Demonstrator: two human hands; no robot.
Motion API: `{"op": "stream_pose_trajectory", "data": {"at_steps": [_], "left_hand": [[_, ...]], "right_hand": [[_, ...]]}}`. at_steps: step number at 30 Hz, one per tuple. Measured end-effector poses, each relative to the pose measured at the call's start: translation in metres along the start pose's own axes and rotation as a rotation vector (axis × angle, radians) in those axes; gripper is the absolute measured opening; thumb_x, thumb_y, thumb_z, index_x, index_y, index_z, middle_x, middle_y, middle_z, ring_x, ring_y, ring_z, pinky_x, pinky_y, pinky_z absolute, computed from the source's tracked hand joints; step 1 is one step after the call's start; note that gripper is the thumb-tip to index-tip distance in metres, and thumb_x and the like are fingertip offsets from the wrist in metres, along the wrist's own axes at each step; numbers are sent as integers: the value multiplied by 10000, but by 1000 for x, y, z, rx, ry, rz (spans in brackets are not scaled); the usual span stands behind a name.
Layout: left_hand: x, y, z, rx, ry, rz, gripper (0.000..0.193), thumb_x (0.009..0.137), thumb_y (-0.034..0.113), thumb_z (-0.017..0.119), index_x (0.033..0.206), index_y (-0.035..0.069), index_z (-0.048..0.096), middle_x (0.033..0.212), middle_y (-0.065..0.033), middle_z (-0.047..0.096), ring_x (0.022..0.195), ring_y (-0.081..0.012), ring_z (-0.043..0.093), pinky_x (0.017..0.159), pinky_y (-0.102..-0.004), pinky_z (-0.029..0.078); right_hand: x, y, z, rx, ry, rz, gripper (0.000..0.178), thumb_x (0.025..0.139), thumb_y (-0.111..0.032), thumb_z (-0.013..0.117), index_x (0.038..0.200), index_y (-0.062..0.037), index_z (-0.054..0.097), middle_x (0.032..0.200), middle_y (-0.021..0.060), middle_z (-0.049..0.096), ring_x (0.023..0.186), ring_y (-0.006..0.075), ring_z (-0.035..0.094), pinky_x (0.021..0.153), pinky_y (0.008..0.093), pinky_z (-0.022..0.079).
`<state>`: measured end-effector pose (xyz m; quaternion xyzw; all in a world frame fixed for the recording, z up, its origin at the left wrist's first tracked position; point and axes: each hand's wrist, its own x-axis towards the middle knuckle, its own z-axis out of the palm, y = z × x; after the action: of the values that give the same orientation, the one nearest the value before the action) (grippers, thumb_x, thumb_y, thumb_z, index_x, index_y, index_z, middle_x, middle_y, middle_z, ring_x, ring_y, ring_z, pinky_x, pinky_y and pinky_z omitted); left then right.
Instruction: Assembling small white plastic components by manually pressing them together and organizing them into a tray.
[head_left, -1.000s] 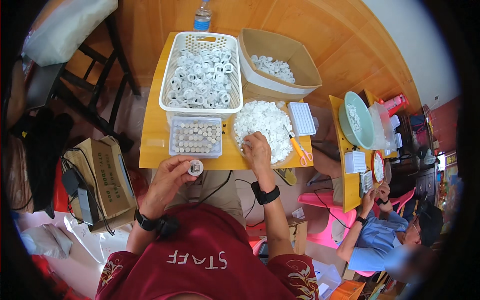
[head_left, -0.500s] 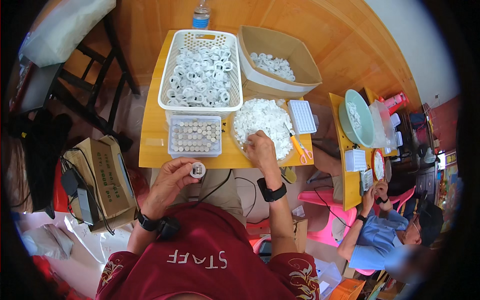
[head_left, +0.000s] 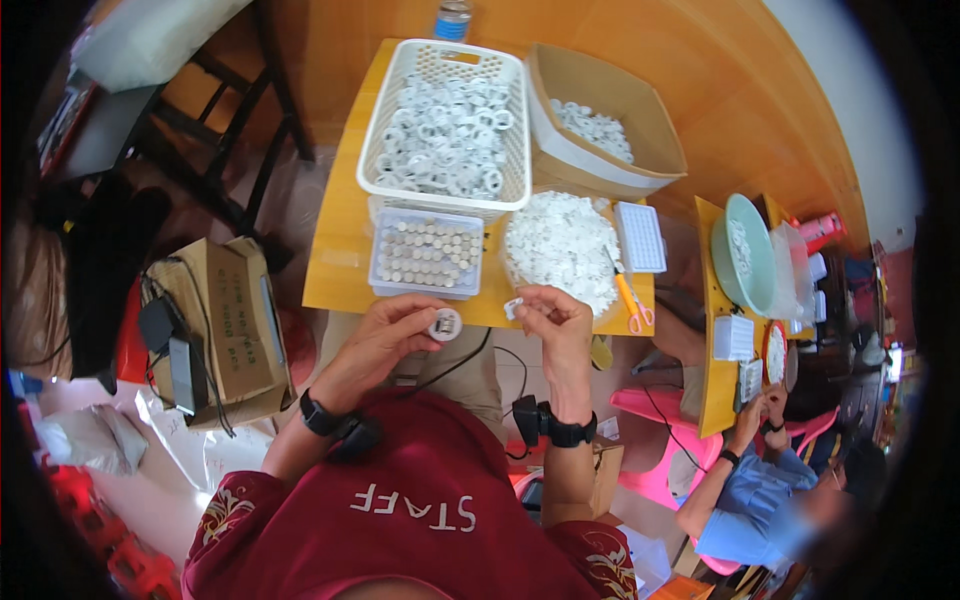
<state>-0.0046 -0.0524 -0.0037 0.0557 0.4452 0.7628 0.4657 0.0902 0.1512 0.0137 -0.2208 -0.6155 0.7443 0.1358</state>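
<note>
Between thumb and fingers, my left hand [head_left: 391,330] pinches a small round white plastic part [head_left: 446,324] with metal pieces in its middle. My right hand [head_left: 556,318] holds a small white plastic piece [head_left: 513,308] at its fingertips, a short gap to the right of the round part. Just beyond the right hand is a heap of small white plastic pieces [head_left: 560,245] in a shallow round container. A clear plastic box [head_left: 428,290] of upright round discs stands beyond my left hand, at the table's front edge.
Behind the box stands a white basket [head_left: 372,150] full of round white parts. Right of it are a cardboard box [head_left: 600,175], a white grid tray [head_left: 640,237] and orange-handled scissors [head_left: 628,295]. A co-worker [head_left: 750,500] sits at another table with a green basin [head_left: 744,262].
My right hand has come back from the heap with a small white piece, toward the left hand. The left hand still grips the round part. The whole view has shifted somewhat.
</note>
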Motion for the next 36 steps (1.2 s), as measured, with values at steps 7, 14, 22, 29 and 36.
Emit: {"op": "stream_pose_trajectory", "data": {"at_steps": [7,14,22,29,36], "left_hand": [[-1,-1,3,-58,-33,48,243,873,165,558,1057,9,585,977,-58,606,830,-103,581,688,-216,495],[-2,-3,0,-36,-43,54,229,870,185,568,1027,24,614,903,-35,622,758,-79,574,642,-196,470],[0,-8,-1,66,-15,38,251,862,246,580,1009,51,634,841,-6,628,677,-54,566,536,-153,383],[3,-5,2,77,-42,73,219,855,157,576,1026,24,609,902,-31,619,777,-77,567,642,-201,450],[4,2,11,185,6,209,134,821,64,590,944,28,629,963,-41,563,847,-92,553,691,-224,490]], "right_hand": [[-18,-13,49,-258,-204,-219,204,697,71,665,889,3,650,813,29,580,662,62,527,546,180,404],[-18,-11,58,-396,-209,-333,192,684,76,657,850,-20,656,786,37,597,616,65,516,501,186,380],[-18,-11,56,-515,-258,-401,180,694,69,650,847,-26,649,793,41,569,624,92,535,512,200,414],[-18,-2,59,-580,-179,-544,228,704,81,627,899,-36,639,820,52,543,642,111,551,485,208,424],[-24,7,61,-198,-52,-359,265,723,84,614,964,-18,575,870,21,515,679,78,527,524,180,411]]}}
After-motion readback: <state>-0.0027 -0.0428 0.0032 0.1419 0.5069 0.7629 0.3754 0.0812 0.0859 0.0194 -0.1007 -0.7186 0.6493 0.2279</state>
